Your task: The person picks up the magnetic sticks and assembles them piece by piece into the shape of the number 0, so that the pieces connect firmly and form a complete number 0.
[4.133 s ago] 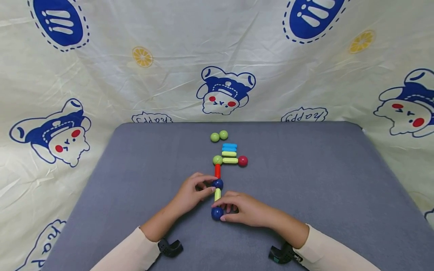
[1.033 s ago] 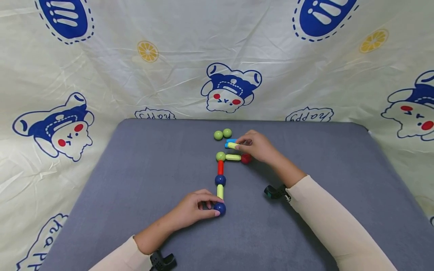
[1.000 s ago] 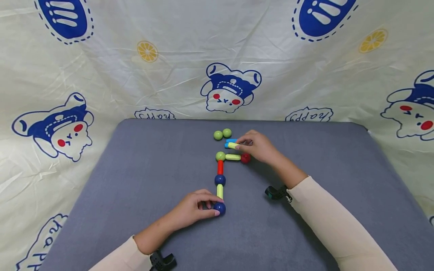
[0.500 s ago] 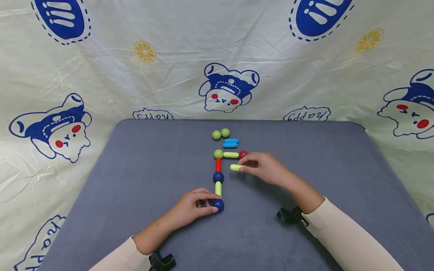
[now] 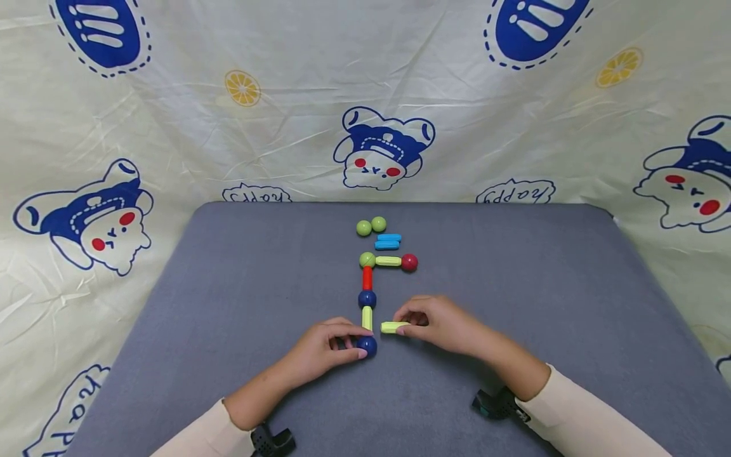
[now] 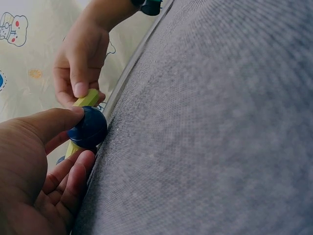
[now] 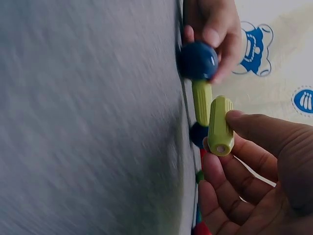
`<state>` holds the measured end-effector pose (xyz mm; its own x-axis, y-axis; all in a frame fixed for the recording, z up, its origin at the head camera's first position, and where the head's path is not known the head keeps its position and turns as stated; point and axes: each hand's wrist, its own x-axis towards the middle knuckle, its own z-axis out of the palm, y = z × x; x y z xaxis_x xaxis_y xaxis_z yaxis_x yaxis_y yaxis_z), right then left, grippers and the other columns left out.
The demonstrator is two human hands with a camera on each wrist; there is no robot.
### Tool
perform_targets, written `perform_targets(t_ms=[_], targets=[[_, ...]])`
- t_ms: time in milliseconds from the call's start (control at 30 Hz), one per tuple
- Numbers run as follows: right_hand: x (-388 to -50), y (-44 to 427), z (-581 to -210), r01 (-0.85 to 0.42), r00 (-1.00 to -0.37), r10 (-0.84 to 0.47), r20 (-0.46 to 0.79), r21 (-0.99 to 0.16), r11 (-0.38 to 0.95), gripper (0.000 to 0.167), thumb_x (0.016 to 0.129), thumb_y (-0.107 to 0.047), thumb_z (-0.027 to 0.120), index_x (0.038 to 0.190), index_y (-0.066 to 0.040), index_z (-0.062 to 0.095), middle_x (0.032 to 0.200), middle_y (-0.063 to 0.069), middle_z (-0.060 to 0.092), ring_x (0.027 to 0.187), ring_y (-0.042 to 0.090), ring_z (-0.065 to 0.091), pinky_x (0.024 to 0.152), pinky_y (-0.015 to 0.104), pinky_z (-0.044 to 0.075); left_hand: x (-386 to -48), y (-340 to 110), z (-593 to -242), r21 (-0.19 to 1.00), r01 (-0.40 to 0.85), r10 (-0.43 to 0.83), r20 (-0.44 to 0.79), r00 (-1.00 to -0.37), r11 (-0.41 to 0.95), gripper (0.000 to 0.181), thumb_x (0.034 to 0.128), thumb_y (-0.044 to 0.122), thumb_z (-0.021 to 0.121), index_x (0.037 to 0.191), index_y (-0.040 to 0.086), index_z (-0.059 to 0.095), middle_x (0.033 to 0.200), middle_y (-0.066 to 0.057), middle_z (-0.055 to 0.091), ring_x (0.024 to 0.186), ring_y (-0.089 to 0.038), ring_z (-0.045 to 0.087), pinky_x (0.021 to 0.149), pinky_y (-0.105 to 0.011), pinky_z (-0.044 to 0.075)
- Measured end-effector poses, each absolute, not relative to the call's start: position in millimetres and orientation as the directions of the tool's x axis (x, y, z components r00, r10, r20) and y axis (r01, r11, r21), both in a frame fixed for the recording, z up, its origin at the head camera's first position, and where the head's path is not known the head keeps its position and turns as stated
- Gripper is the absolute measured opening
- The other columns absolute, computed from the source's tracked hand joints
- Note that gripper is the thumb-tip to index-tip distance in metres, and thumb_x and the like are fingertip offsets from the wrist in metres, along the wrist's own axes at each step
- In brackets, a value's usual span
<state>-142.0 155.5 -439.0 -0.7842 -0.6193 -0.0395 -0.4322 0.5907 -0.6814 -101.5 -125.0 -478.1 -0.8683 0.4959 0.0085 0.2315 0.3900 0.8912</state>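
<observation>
In the head view my left hand [image 5: 328,346] pinches the nearest dark blue ball [image 5: 368,346] between thumb and fingers. That ball ends a chain on the table: a yellow-green rod [image 5: 367,318], another blue ball [image 5: 367,299], a red rod [image 5: 368,278] and a green ball [image 5: 367,260]. From the green ball a second yellow-green rod [image 5: 388,261] runs right to a red ball [image 5: 409,262]. My right hand [image 5: 442,324] pinches a loose yellow-green magnetic rod [image 7: 221,126], held right of the near blue ball and apart from it. A small round metallic spot shows at the rod's end in the right wrist view.
Two blue rods [image 5: 388,242] lie side by side beyond the chain. Behind them rest two loose green balls [image 5: 371,226]. The grey cloth-covered table [image 5: 274,266] reaches back to a printed white curtain [image 5: 297,139].
My right hand has taken a yellow-green rod from beside the blue rods and carried it toward the near blue ball. My left hand shifted from the farther blue ball to the near one.
</observation>
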Motion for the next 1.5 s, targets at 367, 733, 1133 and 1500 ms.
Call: perform_targets(t_ms=[367, 733, 1133, 1500], targets=[[-116.5, 154.5, -445.2, -0.419, -0.747, -0.66, -0.079, -0.714, 0.561, 0.01, 0.093, -0.029, 0.074, 0.101, -0.023, 0.074, 0.09, -0.013, 0.065, 0.077, -0.001, 0.057, 0.072, 0.02, 0.052, -100.6, -125.1, -477.5, 0.887, 0.238, 0.493, 0.014, -0.87, 0.396, 0.03, 0.0894, 0.03, 0.078, 0.118, 0.026, 0.075, 0.099, 0.006, 0.068, 0.081, -0.003, 0.06, 0.068, -0.022, 0.051], [-108.4, 149.2, -450.4, -0.376, -0.75, -0.653, -0.106, -0.744, 0.553, 0.009, 0.094, -0.032, 0.073, 0.099, -0.025, 0.074, 0.09, -0.013, 0.066, 0.076, -0.002, 0.058, 0.069, 0.02, 0.051, -100.0, -124.7, -476.3, 0.893, 0.226, 0.496, 0.004, -0.868, 0.389, 0.03, 0.0897, 0.029, 0.078, 0.119, 0.025, 0.075, 0.1, 0.002, 0.069, 0.081, -0.005, 0.059, 0.068, -0.022, 0.05], [-107.5, 147.1, -456.2, -0.291, -0.79, -0.602, -0.115, -0.794, 0.533, 0.009, 0.094, -0.031, 0.073, 0.101, -0.024, 0.074, 0.091, -0.011, 0.067, 0.077, 0.002, 0.059, 0.07, 0.021, 0.052, -101.2, -125.3, -478.4, 0.894, 0.237, 0.496, 0.02, -0.868, 0.38, 0.03, 0.0892, 0.029, 0.079, 0.119, 0.026, 0.075, 0.101, 0.004, 0.069, 0.082, -0.004, 0.06, 0.068, -0.022, 0.051], [-108.6, 148.1, -462.3, -0.276, -0.814, -0.572, -0.1, -0.799, 0.533, 0.01, 0.095, -0.033, 0.071, 0.102, -0.026, 0.073, 0.09, -0.011, 0.066, 0.077, 0.003, 0.059, 0.069, 0.022, 0.051, -101.0, -125.6, -480.7, 0.903, 0.238, 0.494, 0.034, -0.869, 0.357, 0.031, 0.0889, 0.029, 0.079, 0.119, 0.02, 0.076, 0.102, -0.003, 0.069, 0.081, -0.005, 0.059, 0.067, -0.021, 0.049]])
